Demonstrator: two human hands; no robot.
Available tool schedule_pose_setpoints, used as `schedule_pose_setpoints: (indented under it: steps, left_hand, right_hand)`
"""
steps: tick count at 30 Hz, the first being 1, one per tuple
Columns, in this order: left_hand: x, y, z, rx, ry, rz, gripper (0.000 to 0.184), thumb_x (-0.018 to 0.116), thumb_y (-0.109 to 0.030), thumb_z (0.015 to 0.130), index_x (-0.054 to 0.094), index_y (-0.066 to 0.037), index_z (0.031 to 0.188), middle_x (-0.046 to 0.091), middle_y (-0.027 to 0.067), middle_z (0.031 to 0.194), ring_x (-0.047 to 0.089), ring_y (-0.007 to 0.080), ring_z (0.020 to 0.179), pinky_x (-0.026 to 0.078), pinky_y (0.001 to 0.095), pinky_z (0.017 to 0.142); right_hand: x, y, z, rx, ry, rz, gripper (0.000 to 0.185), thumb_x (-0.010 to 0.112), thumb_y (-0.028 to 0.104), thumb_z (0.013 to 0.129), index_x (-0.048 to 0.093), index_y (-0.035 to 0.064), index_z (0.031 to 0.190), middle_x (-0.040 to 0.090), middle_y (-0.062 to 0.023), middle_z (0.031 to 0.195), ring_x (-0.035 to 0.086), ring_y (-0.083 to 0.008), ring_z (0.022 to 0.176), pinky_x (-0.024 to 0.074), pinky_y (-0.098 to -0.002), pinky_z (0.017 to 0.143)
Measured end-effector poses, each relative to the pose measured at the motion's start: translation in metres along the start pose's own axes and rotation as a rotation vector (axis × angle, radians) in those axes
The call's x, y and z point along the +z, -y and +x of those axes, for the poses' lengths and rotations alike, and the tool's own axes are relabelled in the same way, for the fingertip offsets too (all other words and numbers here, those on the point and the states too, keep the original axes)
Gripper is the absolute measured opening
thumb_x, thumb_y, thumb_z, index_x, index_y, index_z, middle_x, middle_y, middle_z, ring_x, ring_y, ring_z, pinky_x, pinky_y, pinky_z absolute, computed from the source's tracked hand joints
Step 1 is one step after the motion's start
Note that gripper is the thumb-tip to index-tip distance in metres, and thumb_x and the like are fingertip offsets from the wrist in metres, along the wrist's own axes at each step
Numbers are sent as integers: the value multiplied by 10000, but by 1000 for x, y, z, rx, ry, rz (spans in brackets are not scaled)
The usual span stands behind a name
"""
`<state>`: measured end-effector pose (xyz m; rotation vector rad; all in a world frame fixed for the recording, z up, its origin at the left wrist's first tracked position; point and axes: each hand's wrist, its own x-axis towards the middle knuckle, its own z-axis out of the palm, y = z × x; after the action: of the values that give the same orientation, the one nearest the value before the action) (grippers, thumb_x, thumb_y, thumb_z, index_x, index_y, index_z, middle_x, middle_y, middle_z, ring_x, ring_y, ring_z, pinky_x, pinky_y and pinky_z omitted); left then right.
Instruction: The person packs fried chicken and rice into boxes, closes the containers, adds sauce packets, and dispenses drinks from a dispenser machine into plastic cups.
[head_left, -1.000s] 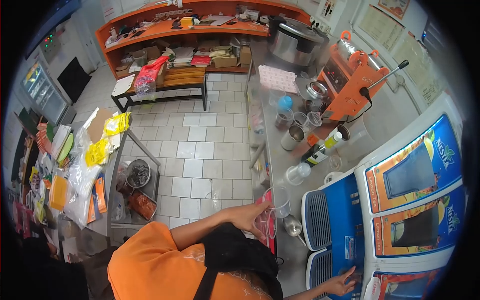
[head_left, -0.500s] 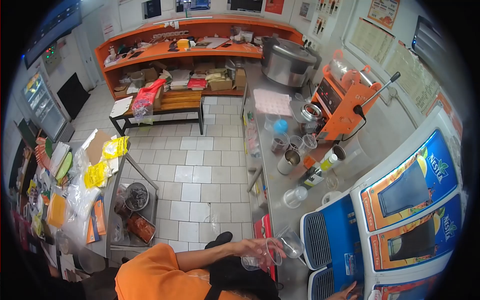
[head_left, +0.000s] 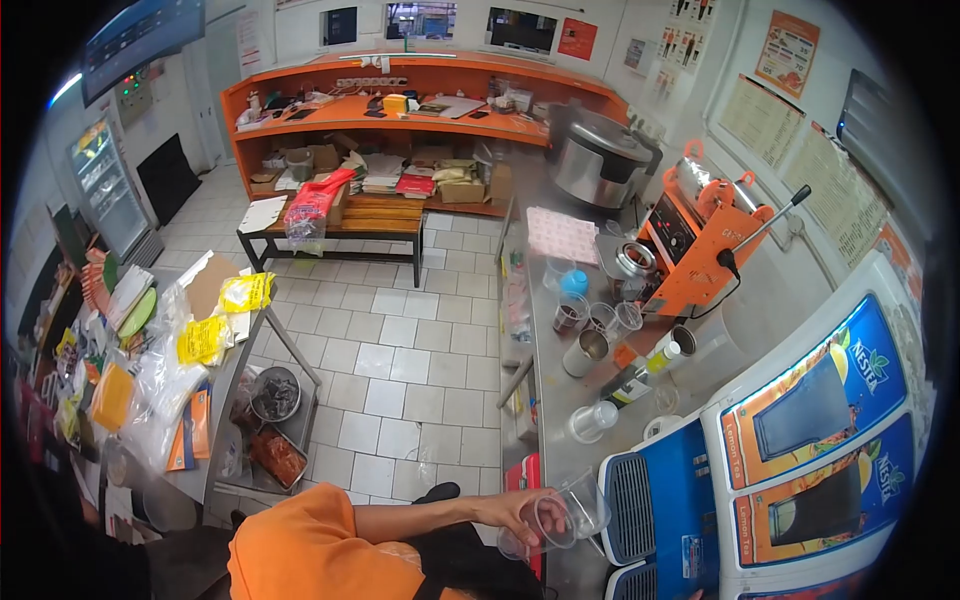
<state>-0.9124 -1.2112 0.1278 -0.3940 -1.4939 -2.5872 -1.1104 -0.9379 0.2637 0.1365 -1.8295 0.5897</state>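
My left hand (head_left: 522,515) reaches across at the bottom centre, its fingers closed around a clear plastic cup (head_left: 553,522) held tilted on its side. Touching or just beyond it is another clear cup (head_left: 588,503), over the edge of the steel counter; I cannot tell whether the hand holds this one too. To the right is the drink dispenser with its blue front and grey drip trays (head_left: 628,507). Of my right hand (head_left: 702,595), only a sliver shows at the bottom edge below the dispenser, its fingers hidden.
Along the steel counter (head_left: 560,450) stand an upturned stack of clear cups (head_left: 594,421), a bottle (head_left: 630,386), metal cups (head_left: 585,352), an orange cup sealer (head_left: 700,240) and a large cooker (head_left: 598,160). A cluttered table (head_left: 215,440) is at left; a wooden bench (head_left: 375,213) stands farther back.
My left hand has moved slightly right with the cup, nearer the drip trays. My right hand has sunk almost out of view. The camera view has shifted a little.
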Motion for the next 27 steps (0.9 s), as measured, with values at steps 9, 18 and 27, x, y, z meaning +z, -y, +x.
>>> schedule_pose_setpoints:
  steps: [9, 18, 27]
  left_hand:
    - [-5, -14, -7, 19, -98, -166, 943, 781, -307, 731, 283, -76, 1497, 502, 182, 1375, 534, 315, 1237, 408, 474, 1055]
    - [8, -37, 40, -308, 4, 869, 856, 846, -117, 623, 386, -69, 1343, 585, 147, 1221, 596, 279, 1075, 469, 408, 935]
    - [9, -41, 70, -394, 250, 986, 926, 893, -97, 614, 380, -91, 1385, 579, 105, 1254, 600, 269, 1080, 495, 419, 918]
  right_hand:
    - [25, -48, -42, 147, 219, 21, 242, 799, 221, 838, 760, 16, 962, 716, -154, 954, 660, -277, 843, 531, -399, 787]
    - [22, -46, -43, 420, 138, 213, 280, 858, 118, 758, 702, -57, 909, 635, -120, 947, 658, -187, 835, 615, -309, 653]
    - [25, -54, -44, 396, 114, 204, 339, 871, 94, 736, 700, -87, 965, 640, -128, 944, 656, -203, 808, 572, -310, 662]
